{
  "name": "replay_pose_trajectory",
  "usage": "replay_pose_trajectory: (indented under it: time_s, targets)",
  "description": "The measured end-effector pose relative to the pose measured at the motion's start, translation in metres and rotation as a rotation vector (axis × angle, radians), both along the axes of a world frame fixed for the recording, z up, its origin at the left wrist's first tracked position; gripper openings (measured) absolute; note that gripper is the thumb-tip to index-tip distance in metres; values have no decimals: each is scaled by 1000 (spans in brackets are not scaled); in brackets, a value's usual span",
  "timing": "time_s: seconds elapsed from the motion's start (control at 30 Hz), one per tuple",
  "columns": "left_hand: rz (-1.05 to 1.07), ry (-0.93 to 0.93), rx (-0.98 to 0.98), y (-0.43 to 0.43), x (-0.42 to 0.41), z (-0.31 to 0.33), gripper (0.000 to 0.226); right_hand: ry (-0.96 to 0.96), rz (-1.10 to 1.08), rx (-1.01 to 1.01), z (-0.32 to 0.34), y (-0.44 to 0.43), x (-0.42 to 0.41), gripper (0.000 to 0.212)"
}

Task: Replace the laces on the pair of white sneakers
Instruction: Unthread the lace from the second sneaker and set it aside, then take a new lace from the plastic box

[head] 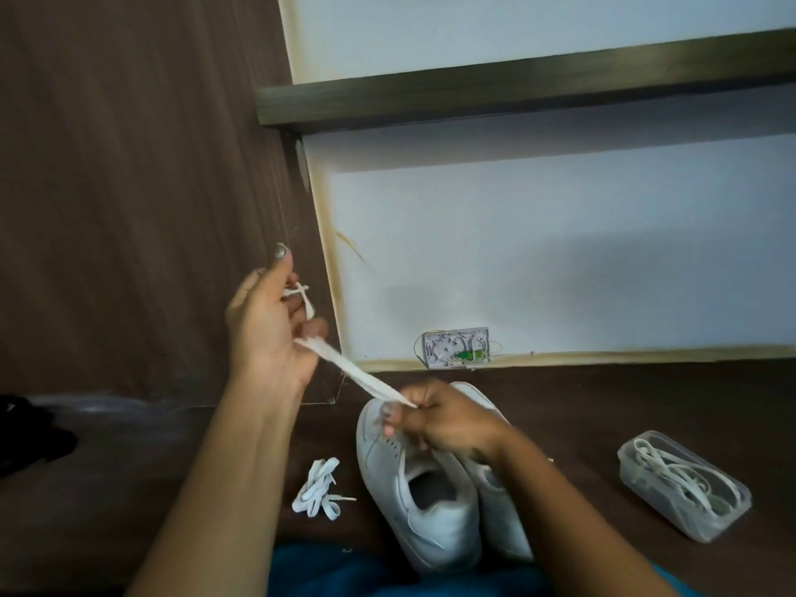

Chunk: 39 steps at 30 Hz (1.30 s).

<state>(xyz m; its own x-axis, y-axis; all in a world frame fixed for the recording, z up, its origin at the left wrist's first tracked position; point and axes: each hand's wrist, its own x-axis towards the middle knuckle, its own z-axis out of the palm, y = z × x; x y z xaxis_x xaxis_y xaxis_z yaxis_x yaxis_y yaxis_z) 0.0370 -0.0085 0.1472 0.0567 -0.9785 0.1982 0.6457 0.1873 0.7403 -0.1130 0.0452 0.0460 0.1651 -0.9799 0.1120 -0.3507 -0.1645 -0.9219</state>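
Two white sneakers (pixel 424 506) stand side by side on the dark floor, toes pointing away from me. A flat white lace (pixel 359 374) is stretched taut between my hands above the sneakers' toes. My left hand (pixel 269 325) is raised to the left and grips one end, which loops around its fingers. My right hand (pixel 439 417) hovers over the toes and pinches the other end. A bundled white lace (pixel 318 489) lies on the floor left of the sneakers. A clear plastic box (pixel 685 484) at the right holds more white laces.
A brown wooden panel (pixel 129 187) rises at the left and a white wall (pixel 538 260) stands behind the sneakers. A small open wall box with wiring (pixel 456 347) sits at the wall's base. Dark fabric (pixel 30 433) lies at the far left.
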Motion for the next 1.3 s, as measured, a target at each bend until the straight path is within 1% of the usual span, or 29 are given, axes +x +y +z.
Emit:
replay_pose_trajectory:
  time_s: [0.03, 0.07, 0.1, 0.17, 0.2, 0.23, 0.27, 0.3, 0.33, 0.37, 0.4, 0.43, 0.5, 0.57, 0.6, 0.63, 0.67, 0.7, 0.77, 0.8, 0.83, 0.9, 0.97, 1.0, 1.07, 1.1, 1.13, 1.23, 1.3]
  targets:
    - [-21, -81, 3, -4, 5, -4, 26, -15, -6, -2, 5, 3, -9, 27]
    - [-37, -238, -13, -7, 8, -12, 22, -29, -13, -6, 9, 5, -16, 26]
    - [-56, -468, -56, -8, 7, -23, 20, -51, -27, -37, 14, 6, -22, 25]
    - [-193, -988, -175, -2, 1, -48, 31, -142, -93, -157, 25, 5, -27, 19]
    - [-322, -1147, -216, 5, -4, -59, 41, -199, -137, -203, 31, 4, -26, 14]
    - [-420, -1190, -222, 10, -10, -69, 50, -234, -171, -230, 36, 2, -25, 9]
    - [-442, -1160, -202, 10, -16, -79, 54, -244, -203, -236, 38, 1, -22, 8]
    - [-378, -1057, -126, 10, -21, -83, 52, -236, -227, -235, 36, -1, -22, 11]
    - [-280, -882, 4, 5, -24, -87, 47, -227, -251, -226, 33, -3, -21, 15]
    - [-228, -619, 154, -1, -25, -88, 41, -221, -262, -206, 28, -4, -21, 19]
    - [-236, -316, 262, -6, -27, -84, 35, -205, -252, -174, 23, -5, -20, 21]
    - [-254, -77, 319, -11, -28, -80, 32, -191, -223, -135, 18, -5, -17, 21]
    - [-310, 189, 339, -17, -29, -72, 37, -185, -155, -45, 12, -6, -12, 19]
    - [-383, 341, 311, -17, -29, -70, 44, -177, -131, 42, 10, -7, -10, 19]
    - [-408, 354, 303, -17, -29, -72, 43, -161, -129, 76, 9, -8, -11, 19]
    - [-420, 314, 297, -17, -28, -75, 39, -148, -134, 91, 9, -9, -14, 19]
    - [-392, 177, 275, -18, -27, -79, 36, -151, -160, 80, 8, -11, -18, 19]
    - [-314, -65, 210, -18, -26, -83, 34, -185, -213, 51, 10, -12, -23, 19]
    - [-167, -617, -5, -12, -29, -91, 31, -325, -317, -20, 16, -14, -30, 19]
    - [-168, -808, -116, -6, -33, -94, 31, -398, -321, -51, 20, -15, -32, 20]
    - [-222, -906, -190, 1, -38, -95, 31, -448, -303, -70, 24, -14, -30, 21]
    - [-366, -870, -174, 10, -46, -96, 31, -440, -255, -77, 30, -11, -21, 24]
    - [-339, -743, -89, 7, -49, -98, 30, -368, -275, -71, 29, -12, -12, 31]
    - [-298, -642, -22, 2, -48, -98, 29, -340, -307, -78, 25, -14, -9, 36]
    - [-328, -320, 126, -9, -41, -98, 30, -323, -350, -90, 16, -19, -2, 39]
    - [-372, -171, 182, -12, -38, -97, 31, -334, -358, -87, 13, -21, 4, 34]
    - [-388, -102, 221, -15, -34, -97, 34, -336, -359, -83, 10, -23, 11, 28]
    - [-299, -198, 311, -22, -24, -100, 38, -229, -401, -88, -3, -30, 41, 20]
    - [-199, -337, 381, -30, -14, -106, 32, 0, -484, -129, -17, -36, 59, 17]
